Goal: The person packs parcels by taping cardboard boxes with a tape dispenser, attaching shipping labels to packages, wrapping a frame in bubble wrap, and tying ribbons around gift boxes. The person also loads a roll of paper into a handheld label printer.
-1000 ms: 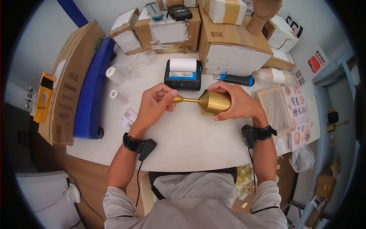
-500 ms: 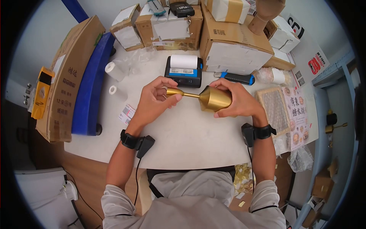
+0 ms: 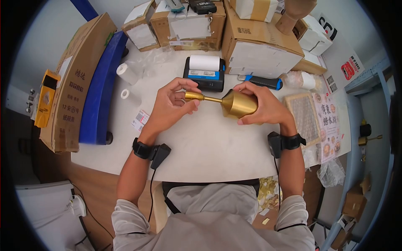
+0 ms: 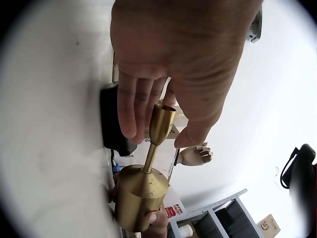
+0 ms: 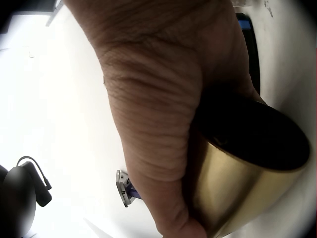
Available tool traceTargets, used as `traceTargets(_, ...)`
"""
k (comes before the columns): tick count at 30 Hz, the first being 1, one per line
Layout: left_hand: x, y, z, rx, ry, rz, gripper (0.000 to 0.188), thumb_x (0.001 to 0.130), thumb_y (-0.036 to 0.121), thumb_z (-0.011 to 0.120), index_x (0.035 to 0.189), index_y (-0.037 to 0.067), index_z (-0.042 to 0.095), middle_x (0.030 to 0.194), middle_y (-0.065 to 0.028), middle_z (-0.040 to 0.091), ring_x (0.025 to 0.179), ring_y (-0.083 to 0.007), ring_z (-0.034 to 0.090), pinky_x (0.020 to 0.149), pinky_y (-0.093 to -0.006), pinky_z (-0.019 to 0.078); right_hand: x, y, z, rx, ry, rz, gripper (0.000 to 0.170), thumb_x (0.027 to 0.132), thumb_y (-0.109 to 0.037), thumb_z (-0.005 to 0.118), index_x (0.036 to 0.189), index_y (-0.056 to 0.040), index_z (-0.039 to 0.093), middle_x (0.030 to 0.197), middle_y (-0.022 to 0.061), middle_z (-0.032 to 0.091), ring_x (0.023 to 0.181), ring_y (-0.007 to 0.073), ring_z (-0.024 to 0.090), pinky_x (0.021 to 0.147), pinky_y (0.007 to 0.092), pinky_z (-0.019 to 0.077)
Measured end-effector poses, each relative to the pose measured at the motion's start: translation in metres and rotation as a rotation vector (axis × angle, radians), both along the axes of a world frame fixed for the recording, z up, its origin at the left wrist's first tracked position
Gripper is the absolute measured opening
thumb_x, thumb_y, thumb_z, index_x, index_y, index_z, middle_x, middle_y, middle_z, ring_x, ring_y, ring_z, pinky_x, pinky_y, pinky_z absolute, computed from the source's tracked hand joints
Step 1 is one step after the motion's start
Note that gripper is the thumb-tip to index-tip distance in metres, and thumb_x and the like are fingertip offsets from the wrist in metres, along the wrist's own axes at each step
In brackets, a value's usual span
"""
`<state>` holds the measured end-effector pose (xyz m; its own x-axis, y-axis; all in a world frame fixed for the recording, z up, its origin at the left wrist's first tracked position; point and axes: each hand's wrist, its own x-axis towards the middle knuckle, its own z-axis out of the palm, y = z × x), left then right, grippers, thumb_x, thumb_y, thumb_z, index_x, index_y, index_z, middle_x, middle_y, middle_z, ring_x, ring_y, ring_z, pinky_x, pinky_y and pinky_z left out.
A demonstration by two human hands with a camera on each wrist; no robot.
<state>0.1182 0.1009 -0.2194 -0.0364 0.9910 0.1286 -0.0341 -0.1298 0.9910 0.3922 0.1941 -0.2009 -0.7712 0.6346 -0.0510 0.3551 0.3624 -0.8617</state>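
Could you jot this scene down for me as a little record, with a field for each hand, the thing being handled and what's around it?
Object: gold-coloured metal piece, wide open end, thin stem, small open end
Right hand: grips the wide end
Left hand: fingers and thumb relaxed around the small end
Beyond the hands: black and blue printer with white paper; black and blue cutter
Left side: two white rolls, blue stand
At the back: cardboard boxes, wooden model hand
Surface: pale table
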Motion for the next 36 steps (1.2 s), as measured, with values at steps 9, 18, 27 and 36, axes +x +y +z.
traceTargets(9, -0.005, 0.001, 0.0, -0.042, -0.033, -0.04, 0.024, 0.091, 0.012, 0.075, 0.106, 0.0, 0.062, 0.091, -0.0068, 0.07, 0.069, -0.0099, 0.065, 0.062, -0.0241, 0.0539, 0.0, 0.0, -0.005, 0.061, 0.043, -0.003, 0.072, 0.061, -0.025, 0.088, 0.122, -0.0041, 0.056, 0.105, 0.0131, 0.072, 0.092, 0.0213, 0.067, 0.087, 0.0317, 0.0501)
traceTargets(18, -0.016, 0.005, -0.008, -0.132, 0.031, -0.086, 0.026, 0.09, 0.009, 0.073, 0.111, -0.002, 0.061, 0.1, -0.0119, 0.07, 0.074, -0.0127, 0.066, 0.063, -0.0255, 0.0554, -0.002, -0.002, 0.001, -0.001, -0.007, -0.012, 0.076, 0.059, -0.022, 0.09, 0.124, -0.0047, 0.055, 0.109, 0.0089, 0.069, 0.098, 0.0159, 0.061, 0.093, 0.0297, 0.0458)
traceTargets(27, -0.014, 0.005, -0.009, -0.119, 0.048, -0.054, 0.026, 0.086, 0.009, 0.079, 0.106, -0.001, 0.065, 0.088, -0.0058, 0.07, 0.07, -0.0097, 0.064, 0.062, -0.0232, 0.0532, -0.002, -0.002, 0.0, 0.039, 0.019, -0.014, 0.074, 0.06, -0.026, 0.087, 0.123, -0.0045, 0.056, 0.107, 0.013, 0.071, 0.096, 0.0211, 0.066, 0.09, 0.0312, 0.0488)
traceTargets(36, -0.015, 0.005, -0.009, -0.115, 0.054, -0.075, 0.028, 0.088, 0.015, 0.078, 0.108, 0.0, 0.065, 0.086, -0.0063, 0.07, 0.07, -0.0094, 0.064, 0.062, -0.0225, 0.0518, -0.001, -0.002, -0.001, -0.022, -0.014, -0.015, 0.079, 0.058, -0.021, 0.09, 0.127, -0.0031, 0.053, 0.111, 0.0094, 0.068, 0.103, 0.0165, 0.061, 0.097, 0.0298, 0.044)
